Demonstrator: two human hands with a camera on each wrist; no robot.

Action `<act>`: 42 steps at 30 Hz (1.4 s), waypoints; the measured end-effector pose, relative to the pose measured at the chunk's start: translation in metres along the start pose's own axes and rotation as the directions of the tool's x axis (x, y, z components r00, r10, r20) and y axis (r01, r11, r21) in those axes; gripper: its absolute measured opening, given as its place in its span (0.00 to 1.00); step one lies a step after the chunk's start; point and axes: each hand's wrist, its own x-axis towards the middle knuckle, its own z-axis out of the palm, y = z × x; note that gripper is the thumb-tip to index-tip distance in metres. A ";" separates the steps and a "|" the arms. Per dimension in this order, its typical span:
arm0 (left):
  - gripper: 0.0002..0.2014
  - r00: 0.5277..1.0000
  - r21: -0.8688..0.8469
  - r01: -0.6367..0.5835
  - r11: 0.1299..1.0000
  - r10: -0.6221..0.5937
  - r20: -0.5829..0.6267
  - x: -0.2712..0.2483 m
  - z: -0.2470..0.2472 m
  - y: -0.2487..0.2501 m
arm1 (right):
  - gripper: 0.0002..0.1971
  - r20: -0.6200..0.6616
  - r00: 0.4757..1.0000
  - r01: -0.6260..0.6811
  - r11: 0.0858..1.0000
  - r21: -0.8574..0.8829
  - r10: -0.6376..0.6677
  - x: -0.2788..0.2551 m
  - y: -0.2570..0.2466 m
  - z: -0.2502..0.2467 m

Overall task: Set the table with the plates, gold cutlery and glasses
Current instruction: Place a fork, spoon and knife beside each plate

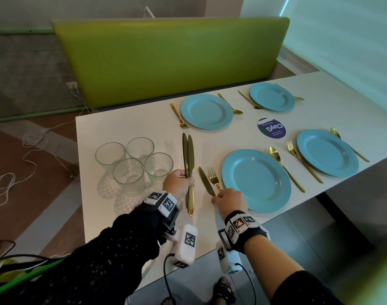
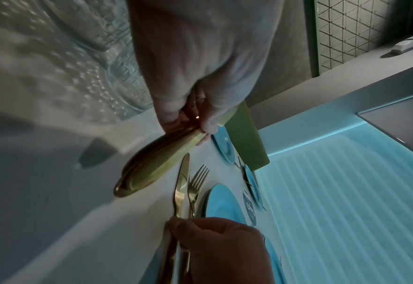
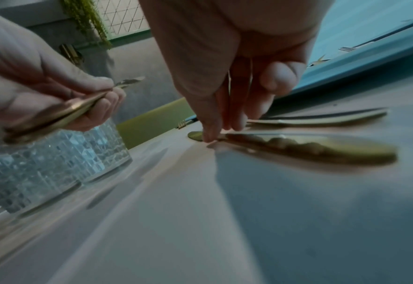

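Gold knives (image 1: 188, 155) stand bunched in the left hand (image 1: 178, 183), clamped round their middles at centre frame; just right of it the right hand (image 1: 230, 201) rests straight fingertips on a knife (image 1: 207, 181) lying flat by the fork (image 1: 213, 178) and near blue plate (image 1: 256, 181). It looks stiff, light and slippery, best pinched by the handle's edges; the glasses (image 1: 128, 172), left, look fragile.

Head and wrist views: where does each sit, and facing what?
Head: on the head, facing down at the table; both forearms, left hand and right hand show.
Left wrist: along the left hand gripping two knives; right hand below.
Right wrist: low over the table, along right fingertips touching the laid knife.
All share that knife and the fork beside it.
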 end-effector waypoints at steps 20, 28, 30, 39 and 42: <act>0.07 1.000 0.047 -0.004 0.999 0.004 0.011 -0.008 0.005 0.000 | 0.09 -0.025 1.000 -0.010 0.999 0.053 0.011 0.000 0.008 -0.003; 0.09 1.000 0.033 -0.006 0.999 0.006 0.011 -0.010 0.006 -0.003 | 0.09 -0.021 1.000 0.008 1.000 0.026 -0.008 -0.001 0.009 -0.005; 0.08 1.000 0.026 -0.004 1.000 0.004 0.014 -0.009 0.007 -0.004 | 0.09 -0.022 1.000 0.012 0.999 0.031 -0.011 0.000 0.010 -0.009; 0.09 0.999 0.026 -0.010 1.000 0.009 0.040 -0.011 0.013 -0.003 | 0.08 -0.035 0.998 0.056 0.996 0.068 -0.053 0.012 0.035 -0.044; 0.09 0.999 0.010 -0.011 1.000 0.010 0.052 -0.011 0.017 -0.002 | 0.07 -0.028 0.997 0.077 0.995 0.055 -0.076 0.012 0.040 -0.050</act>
